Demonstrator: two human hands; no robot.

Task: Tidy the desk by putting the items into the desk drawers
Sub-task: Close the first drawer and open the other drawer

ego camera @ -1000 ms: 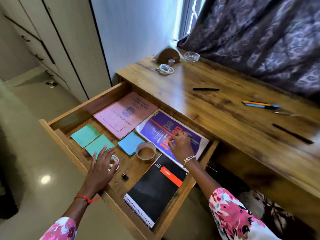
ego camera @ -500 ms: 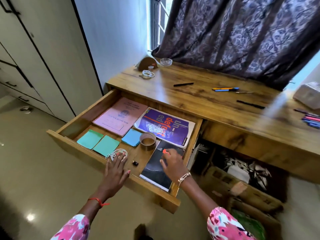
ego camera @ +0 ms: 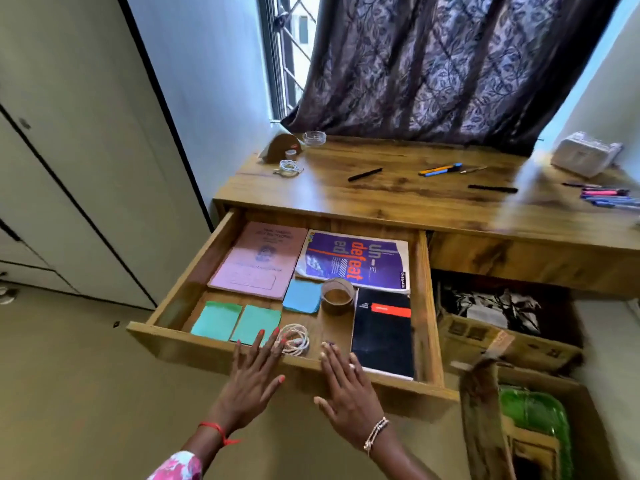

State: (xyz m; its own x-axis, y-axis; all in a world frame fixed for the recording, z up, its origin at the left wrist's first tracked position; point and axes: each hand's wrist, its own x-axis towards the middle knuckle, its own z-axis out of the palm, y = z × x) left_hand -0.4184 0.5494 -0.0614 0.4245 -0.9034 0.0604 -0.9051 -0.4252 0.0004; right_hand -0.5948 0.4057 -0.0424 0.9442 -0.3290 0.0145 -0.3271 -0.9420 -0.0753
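The wooden drawer [ego camera: 424,306] stands pulled out from the desk [ego camera: 398,199]. It holds a pink booklet [ego camera: 259,259], a purple magazine [ego camera: 356,259], a black notebook [ego camera: 382,327], a brown tape roll [ego camera: 337,296], a blue note pad [ego camera: 302,296], two green note pads [ego camera: 235,322] and a coiled white cable [ego camera: 294,339]. My left hand [ego camera: 254,375] lies flat on the drawer's front edge, fingers spread, fingertips over the cable. My right hand [ego camera: 346,393] rests flat on the same edge beside it, holding nothing.
On the desk top lie a black pen [ego camera: 365,174], orange and blue pens [ego camera: 440,169], another black pen [ego camera: 492,188], coloured pens [ego camera: 609,197], a white cable coil [ego camera: 289,167], a glass dish [ego camera: 314,137] and a white box [ego camera: 585,156]. Cardboard boxes [ego camera: 502,344] sit under the desk.
Both hands have drawn back out of the drawer to its front edge. The right hand left the black notebook. My view has pulled back and risen.
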